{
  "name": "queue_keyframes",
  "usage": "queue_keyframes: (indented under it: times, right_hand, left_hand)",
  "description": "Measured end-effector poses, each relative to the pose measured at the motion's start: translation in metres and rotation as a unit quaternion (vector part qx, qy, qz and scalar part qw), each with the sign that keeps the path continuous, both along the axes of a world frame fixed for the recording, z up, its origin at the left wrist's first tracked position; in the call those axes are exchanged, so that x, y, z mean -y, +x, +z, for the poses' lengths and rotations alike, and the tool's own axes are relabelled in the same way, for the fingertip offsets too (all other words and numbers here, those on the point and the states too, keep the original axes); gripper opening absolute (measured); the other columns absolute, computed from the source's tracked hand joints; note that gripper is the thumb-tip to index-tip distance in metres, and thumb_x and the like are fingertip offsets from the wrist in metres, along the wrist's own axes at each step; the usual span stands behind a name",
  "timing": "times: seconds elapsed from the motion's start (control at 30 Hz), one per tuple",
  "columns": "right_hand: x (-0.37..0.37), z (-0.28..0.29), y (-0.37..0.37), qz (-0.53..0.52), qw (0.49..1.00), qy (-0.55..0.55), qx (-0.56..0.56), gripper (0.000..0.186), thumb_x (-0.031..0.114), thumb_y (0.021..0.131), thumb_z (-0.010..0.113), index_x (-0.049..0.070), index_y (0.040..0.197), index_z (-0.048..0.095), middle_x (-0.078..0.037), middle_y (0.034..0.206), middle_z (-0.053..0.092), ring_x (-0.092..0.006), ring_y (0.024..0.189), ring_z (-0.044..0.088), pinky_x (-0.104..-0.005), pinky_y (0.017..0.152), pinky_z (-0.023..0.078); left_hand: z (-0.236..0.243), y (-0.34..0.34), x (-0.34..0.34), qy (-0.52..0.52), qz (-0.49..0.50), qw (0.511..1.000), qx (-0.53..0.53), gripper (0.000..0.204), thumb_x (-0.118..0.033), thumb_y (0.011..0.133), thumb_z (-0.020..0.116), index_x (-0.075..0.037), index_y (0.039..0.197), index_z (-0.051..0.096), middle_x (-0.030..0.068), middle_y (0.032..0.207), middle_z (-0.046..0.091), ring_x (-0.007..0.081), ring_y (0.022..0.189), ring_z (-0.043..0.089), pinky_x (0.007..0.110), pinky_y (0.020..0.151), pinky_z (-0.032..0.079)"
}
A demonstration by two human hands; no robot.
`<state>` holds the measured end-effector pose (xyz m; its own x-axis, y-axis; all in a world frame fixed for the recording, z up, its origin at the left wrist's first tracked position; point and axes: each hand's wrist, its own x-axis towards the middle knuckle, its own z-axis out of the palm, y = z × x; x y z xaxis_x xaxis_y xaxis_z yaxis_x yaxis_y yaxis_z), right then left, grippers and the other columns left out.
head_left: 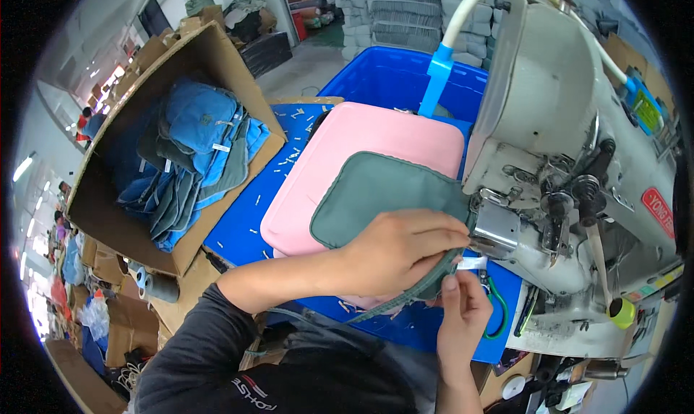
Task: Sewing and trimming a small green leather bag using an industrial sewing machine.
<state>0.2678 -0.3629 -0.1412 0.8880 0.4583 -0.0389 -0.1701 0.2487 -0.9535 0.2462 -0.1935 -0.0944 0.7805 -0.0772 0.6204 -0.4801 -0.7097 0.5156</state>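
A grey-green fabric piece point(379, 193) with rounded corners lies over a pink padded panel point(293, 211), its right edge close to the sewing machine point(499, 226). My left hand point(401, 248) is closed on the fabric's near right edge, fingertips beside the machine's metal plate. A narrow grey-green strip point(405, 297) runs along that edge and trails toward my lap. My right hand point(464, 305) pinches the strip's side of the piece just below, thumb and finger together. Near its fingertips shows a small white label point(471, 263). What lies under my left palm is hidden.
On the left a tilted cardboard box point(108, 175) holds blue and grey fabric pieces. Behind the panel stands a blue bin point(387, 70). Green-handled scissors point(499, 309) lie right of my right hand. Thread scraps dot the blue tabletop point(246, 215); a thread cone point(160, 287) sits at left.
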Motion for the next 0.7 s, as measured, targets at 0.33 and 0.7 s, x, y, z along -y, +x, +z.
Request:
queue_keyframes:
  times: [0.33,0.7]
  right_hand:
    - [-0.005,-0.006,-0.005,-0.068,0.995,0.017,0.063,0.013,-0.002,0.092,0.060,-0.004,0.105,0.059,-0.005,0.093,0.065,-0.0079,0.083,0.059,-0.0201,0.074,0.047]
    - [-0.007,-0.002,0.006,-0.061,0.994,0.039,0.078,0.013,0.000,0.095,0.054,-0.004,0.106,0.059,-0.005,0.095,0.065,-0.0054,0.081,0.057,-0.0181,0.071,0.044]
  left_hand:
    - [-0.001,-0.012,0.000,0.084,-0.016,0.995,0.048,0.030,-0.003,0.073,0.068,0.000,0.102,0.065,0.0131,0.110,0.065,0.0307,0.097,0.065,0.038,0.079,0.054]
    - [0.003,-0.017,0.013,0.201,-0.022,0.976,0.078,0.031,-0.011,0.073,0.067,0.004,0.100,0.064,0.0173,0.107,0.064,0.0305,0.097,0.065,0.039,0.083,0.055]
